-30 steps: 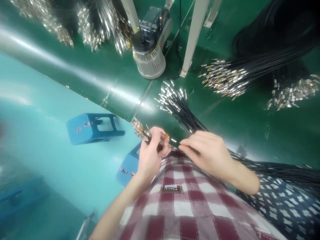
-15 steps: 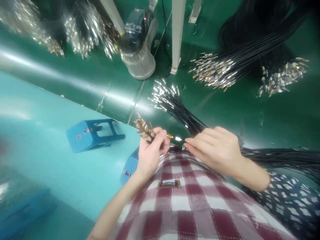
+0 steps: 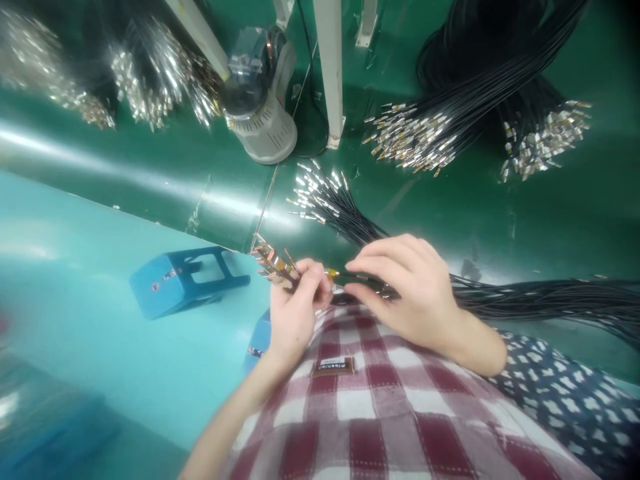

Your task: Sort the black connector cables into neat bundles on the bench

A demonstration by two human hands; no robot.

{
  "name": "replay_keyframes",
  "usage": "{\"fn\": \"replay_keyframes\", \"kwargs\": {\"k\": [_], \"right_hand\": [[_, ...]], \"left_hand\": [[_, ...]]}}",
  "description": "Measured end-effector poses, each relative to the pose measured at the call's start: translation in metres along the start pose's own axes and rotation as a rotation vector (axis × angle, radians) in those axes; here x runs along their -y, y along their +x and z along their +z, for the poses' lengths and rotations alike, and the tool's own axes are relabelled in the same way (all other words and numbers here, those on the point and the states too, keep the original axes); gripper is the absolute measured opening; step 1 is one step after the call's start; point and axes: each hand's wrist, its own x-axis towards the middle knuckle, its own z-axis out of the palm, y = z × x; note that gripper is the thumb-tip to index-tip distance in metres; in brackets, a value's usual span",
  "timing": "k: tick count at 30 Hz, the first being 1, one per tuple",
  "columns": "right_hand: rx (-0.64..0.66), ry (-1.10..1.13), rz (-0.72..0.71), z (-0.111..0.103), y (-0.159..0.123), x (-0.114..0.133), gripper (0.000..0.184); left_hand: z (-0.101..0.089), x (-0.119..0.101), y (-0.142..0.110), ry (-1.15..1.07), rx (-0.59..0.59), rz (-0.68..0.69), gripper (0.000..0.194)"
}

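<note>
Head view: left hand (image 3: pixel 294 313) by bench (image 3: pixel 220 183) near edge, grip closed round terminal bunch (image 3: pixel 274 264); right hand (image 3: pixel 413 287), grip spread beside yellow-tipped cable (image 3: pixel 331 272). Seemingly part-way: bunch in hand; loose cables (image 3: pixel 357 223) inside near edge, bundles (image 3: pixel 420 137) farther in, remaining.

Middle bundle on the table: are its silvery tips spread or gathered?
Spread: the tips fan out over the table, while the bundle narrows toward the right hand.

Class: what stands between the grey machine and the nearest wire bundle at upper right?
The head view shows a white post between the machine and bundle, plus a black cord.
</note>
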Motion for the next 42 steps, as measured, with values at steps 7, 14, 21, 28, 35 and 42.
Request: {"fn": "replay_keyframes", "kwargs": {"k": [7,14,21,28,35,42], "right_hand": [[-0.088,-0.016,0.006,0.013,0.002,0.011,0.006],[-0.114,-0.002,-0.02,0.015,0.005,0.013,0.007],[-0.136,0.032,-0.002,0.013,0.004,0.01,0.008],[-0.13,-0.069,-0.02,0.015,0.005,0.008,0.005],[-0.146,-0.071,-0.042,0.018,0.005,0.01,0.007],[-0.118,-0.03,-0.023,0.02,0.004,0.008,0.008]], "left_hand": [[0.0,0.0,-0.003,0.023,0.024,-0.002,0.03],[0.001,-0.001,-0.001,0.024,0.034,0.001,0.031],[-0.001,0.001,0.0,0.024,0.009,-0.016,0.029],[0.001,0.0,0.002,0.001,0.005,-0.024,0.03],[0.002,0.001,0.0,0.006,-0.007,-0.029,0.031],[0.003,-0.002,-0.001,0.101,0.075,0.013,0.034]]}}
